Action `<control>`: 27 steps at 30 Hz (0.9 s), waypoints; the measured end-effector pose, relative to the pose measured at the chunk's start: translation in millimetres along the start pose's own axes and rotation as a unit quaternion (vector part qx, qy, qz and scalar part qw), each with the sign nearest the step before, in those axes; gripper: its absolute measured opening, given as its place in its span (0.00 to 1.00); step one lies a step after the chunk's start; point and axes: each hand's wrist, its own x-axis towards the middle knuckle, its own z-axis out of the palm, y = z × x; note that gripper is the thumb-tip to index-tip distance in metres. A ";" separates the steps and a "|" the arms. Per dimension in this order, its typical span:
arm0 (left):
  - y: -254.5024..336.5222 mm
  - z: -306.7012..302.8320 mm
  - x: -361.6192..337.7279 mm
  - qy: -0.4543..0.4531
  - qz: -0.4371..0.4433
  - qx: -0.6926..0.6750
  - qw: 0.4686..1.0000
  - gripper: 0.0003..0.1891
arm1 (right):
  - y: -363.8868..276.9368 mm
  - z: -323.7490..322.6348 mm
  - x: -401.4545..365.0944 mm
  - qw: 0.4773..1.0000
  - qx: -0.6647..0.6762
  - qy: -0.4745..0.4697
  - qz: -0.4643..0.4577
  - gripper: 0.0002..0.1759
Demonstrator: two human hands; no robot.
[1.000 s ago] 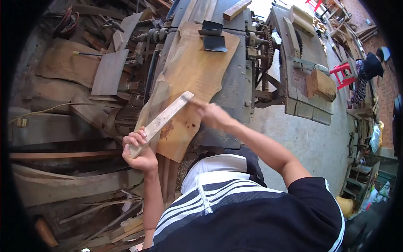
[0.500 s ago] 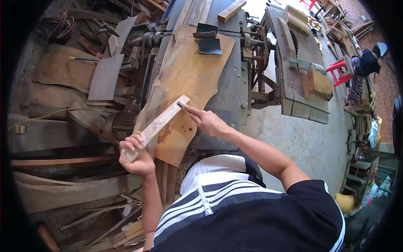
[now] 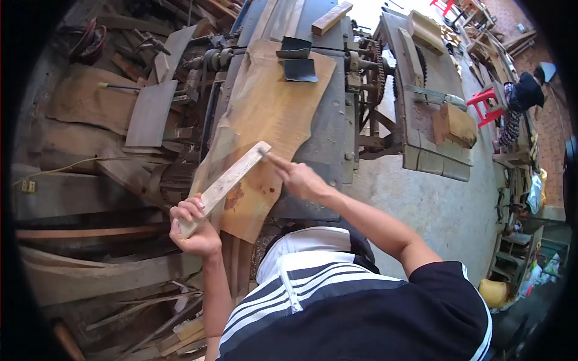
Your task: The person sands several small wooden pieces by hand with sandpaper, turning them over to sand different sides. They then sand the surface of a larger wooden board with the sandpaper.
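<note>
Head view: pale wooden strip held over a slab, amid crowded timber

The pale wooden strip (image 3: 232,177) slants above the near half of the wavy-edged slab (image 3: 289,102), hiding part of its surface. The left hand (image 3: 195,228) is wrapped around the strip's lower end, just off the slab's near left side. The right hand (image 3: 304,179) is over the slab's near right edge, its fingers reaching to a small grey piece (image 3: 263,152) at the strip's upper end; blur there means I cannot tell whether that hand pinches the piece or only presses it.

Beneath the slab is a grey metal counter (image 3: 330,114). Two dark sheets, one flatter (image 3: 300,70) and one curled (image 3: 294,47), cover part of the slab's far end, and beyond them lies a wooden bar (image 3: 332,18). Right of the slab, past a toothed wheel (image 3: 380,72), another worktop (image 3: 418,129) carries a thick wooden block (image 3: 456,125); farther right are a red stool (image 3: 484,105) and another person (image 3: 524,93). Left of the slab, a grey board (image 3: 152,114) leans among boards and machine parts, near a yellow-tipped rod (image 3: 117,86). Loose offcuts (image 3: 189,331) clutter the area below and left of the slab.
</note>
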 end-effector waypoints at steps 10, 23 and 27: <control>-1.2 -3.0 -4.5 0.009 -0.004 -0.016 1.000 0.13 | 4.6 -7.7 10.4 0.998 -0.033 -0.045 0.019 0.27; -0.3 -9.2 -3.6 -0.020 0.015 -0.014 1.000 0.13 | -1.5 -0.7 30.4 0.998 -0.061 -0.003 -0.023 0.27; -1.1 -11.2 -5.7 -0.012 0.006 -0.013 1.000 0.13 | -2.1 -9.8 23.1 0.997 -0.074 -0.030 0.004 0.30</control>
